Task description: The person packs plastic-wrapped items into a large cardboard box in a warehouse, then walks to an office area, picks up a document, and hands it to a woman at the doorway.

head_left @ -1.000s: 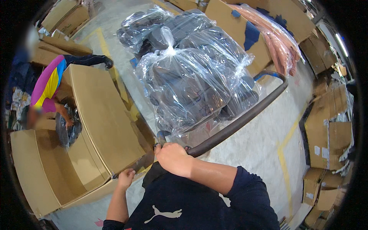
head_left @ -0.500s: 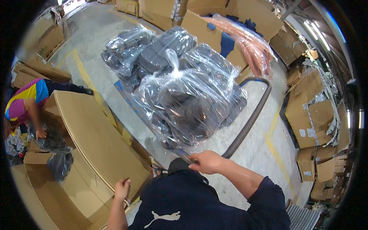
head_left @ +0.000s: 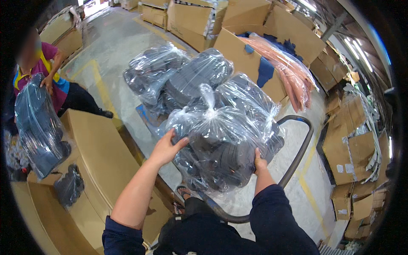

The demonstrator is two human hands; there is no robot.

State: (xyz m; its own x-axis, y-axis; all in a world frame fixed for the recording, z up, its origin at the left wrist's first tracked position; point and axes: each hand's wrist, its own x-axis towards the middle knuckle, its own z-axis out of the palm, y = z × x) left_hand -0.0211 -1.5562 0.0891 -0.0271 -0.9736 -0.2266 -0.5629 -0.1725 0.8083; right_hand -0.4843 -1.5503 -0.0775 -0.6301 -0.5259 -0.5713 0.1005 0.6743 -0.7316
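Observation:
A clear plastic bag (head_left: 225,148), knotted at the top and filled with dark grey, rounded flat pieces, lies at the near end of a loaded cart. My left hand (head_left: 168,148) is at its left side, thumb and fingers spread; contact with the plastic is unclear. On the right side my right hand (head_left: 259,163) grips the bag, thumb in front and the other fingers hidden by it. More such bags (head_left: 197,76) are heaped behind. Below them shows the cart's blue edge (head_left: 146,117), and its bent dark tube handle (head_left: 299,157) curves round on the right.
At left a co-worker (head_left: 46,85) holds a similar filled bag (head_left: 40,127) over a big open carton (head_left: 95,148), where another bag (head_left: 70,187) lies. A carton (head_left: 238,59) with pink wrapped rolls (head_left: 282,63) stands behind the cart. Cardboard boxes (head_left: 363,153) line the right.
My right hand has left the cart handle for the bag, and my left has left the carton's edge to reach the bag. The co-worker has straightened up, lifting a bag.

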